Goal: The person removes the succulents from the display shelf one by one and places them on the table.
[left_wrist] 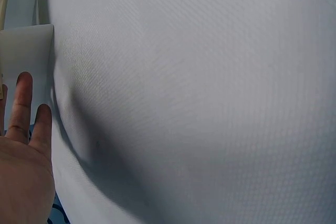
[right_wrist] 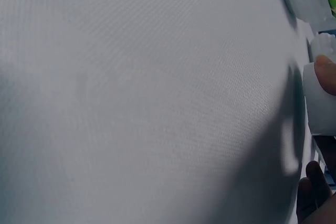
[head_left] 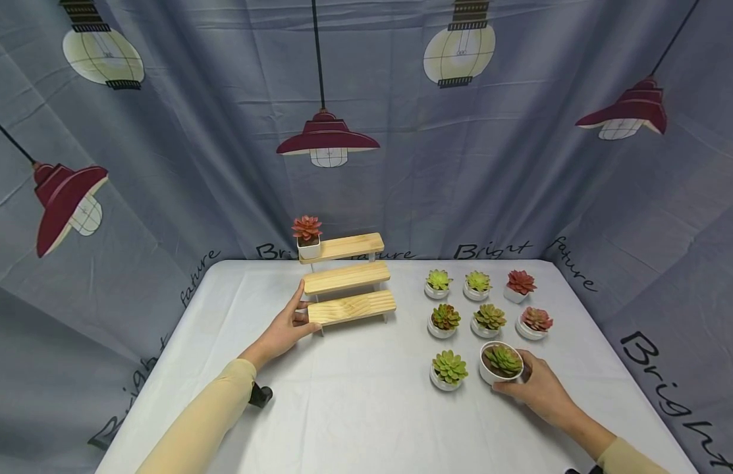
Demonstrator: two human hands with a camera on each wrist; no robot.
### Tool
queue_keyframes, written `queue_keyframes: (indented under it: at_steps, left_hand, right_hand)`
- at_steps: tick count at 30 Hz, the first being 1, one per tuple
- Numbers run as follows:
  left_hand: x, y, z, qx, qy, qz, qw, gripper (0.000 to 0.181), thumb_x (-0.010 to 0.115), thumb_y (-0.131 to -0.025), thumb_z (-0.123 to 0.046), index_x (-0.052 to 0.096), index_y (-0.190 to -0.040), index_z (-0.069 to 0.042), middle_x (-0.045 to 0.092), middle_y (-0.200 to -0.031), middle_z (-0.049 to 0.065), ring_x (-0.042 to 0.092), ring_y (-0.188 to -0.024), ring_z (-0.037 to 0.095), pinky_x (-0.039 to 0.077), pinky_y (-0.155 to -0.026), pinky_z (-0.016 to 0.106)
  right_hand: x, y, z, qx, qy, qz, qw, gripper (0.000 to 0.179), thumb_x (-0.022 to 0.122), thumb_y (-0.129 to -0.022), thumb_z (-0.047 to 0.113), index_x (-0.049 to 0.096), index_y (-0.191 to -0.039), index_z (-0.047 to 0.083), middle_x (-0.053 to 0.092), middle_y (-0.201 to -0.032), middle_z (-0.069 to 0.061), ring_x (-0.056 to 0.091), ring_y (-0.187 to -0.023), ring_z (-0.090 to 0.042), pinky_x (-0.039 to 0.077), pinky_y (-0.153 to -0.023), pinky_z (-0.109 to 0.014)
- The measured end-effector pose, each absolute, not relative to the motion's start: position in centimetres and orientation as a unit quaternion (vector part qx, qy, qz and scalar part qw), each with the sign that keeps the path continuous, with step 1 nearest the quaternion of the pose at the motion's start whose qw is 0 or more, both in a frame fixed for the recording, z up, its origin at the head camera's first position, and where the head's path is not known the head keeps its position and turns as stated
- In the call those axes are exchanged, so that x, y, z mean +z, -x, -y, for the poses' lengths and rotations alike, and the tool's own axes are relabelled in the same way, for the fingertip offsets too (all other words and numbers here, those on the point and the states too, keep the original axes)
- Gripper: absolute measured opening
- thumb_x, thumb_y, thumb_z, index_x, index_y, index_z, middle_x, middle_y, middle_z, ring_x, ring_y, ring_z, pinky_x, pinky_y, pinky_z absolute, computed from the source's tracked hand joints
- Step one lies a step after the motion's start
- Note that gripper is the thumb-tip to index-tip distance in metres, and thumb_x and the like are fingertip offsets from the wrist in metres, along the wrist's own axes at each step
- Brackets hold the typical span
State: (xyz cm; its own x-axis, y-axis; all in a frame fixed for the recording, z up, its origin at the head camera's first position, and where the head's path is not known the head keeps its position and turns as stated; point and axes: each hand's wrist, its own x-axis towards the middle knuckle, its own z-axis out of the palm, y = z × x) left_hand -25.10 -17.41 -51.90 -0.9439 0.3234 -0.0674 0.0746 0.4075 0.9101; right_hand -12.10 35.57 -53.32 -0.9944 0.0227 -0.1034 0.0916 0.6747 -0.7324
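A three-tier wooden display stand [head_left: 346, 277] with pale planks stands at the back of the table. My left hand [head_left: 286, 331] touches its left end, index finger stretched to the middle plank and thumb at the front corner of the lowest. In the left wrist view, straight fingers [left_wrist: 21, 108] lie along the stand's white side panel [left_wrist: 29, 51]. On the top tier's left end sits a red potted succulent [head_left: 307, 236]. At the right, my right hand [head_left: 538, 390] grips a green potted succulent [head_left: 501, 361] by its white pot, thumb in front and fingers round the far side.
Several other potted succulents stand in rows on the right, among them a light green one [head_left: 438, 283], a red one [head_left: 519, 286], a pinkish one [head_left: 533, 322] and a green one [head_left: 448, 369]. A patterned curtain [head_left: 366, 191] hangs behind the white-covered table [head_left: 354, 401].
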Motion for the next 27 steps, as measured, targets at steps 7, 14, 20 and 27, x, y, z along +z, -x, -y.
queue_keyframes:
  at_steps: [7,14,20,27]
  left_hand:
    - [-51.89,25.15,17.39,0.536,-0.111,-0.828,0.12,0.11,0.079,-0.093,-0.033,-0.005,-0.162,-0.046,0.038,-0.153,0.014,0.057,-0.118,0.027,0.045,-0.105,0.05]
    - [-52.02,25.17,17.44,0.53,-0.118,-0.832,0.115,0.11,0.078,-0.094,-0.032,-0.006,-0.163,-0.044,0.038,-0.153,0.017,0.057,-0.118,0.028,0.046,-0.105,0.05]
    - [-51.89,25.15,17.4,0.535,-0.109,-0.83,0.119,0.11,0.08,-0.093,-0.032,-0.005,-0.162,-0.046,0.038,-0.154,0.014,0.056,-0.121,0.029,0.046,-0.106,0.05]
    - [-51.9,25.14,17.37,0.532,-0.108,-0.831,0.119,0.11,0.079,-0.092,-0.034,-0.004,-0.162,-0.047,0.037,-0.155,0.015,0.055,-0.123,0.03,0.044,-0.107,0.051]
  right_hand:
    - [-53.46,11.97,-35.59,-0.403,-0.03,-0.914,0.045,0.091,0.093,-0.075,0.037,0.048,-0.14,-0.007,0.057,-0.129,-0.026,0.048,-0.125,-0.045,0.037,-0.103,-0.065]
    - [-53.88,11.84,-35.74,-0.402,-0.032,-0.914,0.049,0.09,0.094,-0.074,0.038,0.049,-0.139,-0.006,0.055,-0.128,-0.024,0.047,-0.123,-0.043,0.037,-0.101,-0.065]
    - [-54.1,11.91,-35.81,-0.406,-0.024,-0.913,0.044,0.086,0.094,-0.074,0.035,0.051,-0.135,-0.006,0.058,-0.125,-0.022,0.049,-0.122,-0.041,0.039,-0.101,-0.061]
    - [-54.03,11.95,-35.83,-0.405,-0.007,-0.914,0.03,0.079,0.095,-0.074,0.031,0.055,-0.132,-0.004,0.064,-0.122,-0.014,0.054,-0.118,-0.03,0.042,-0.099,-0.045]
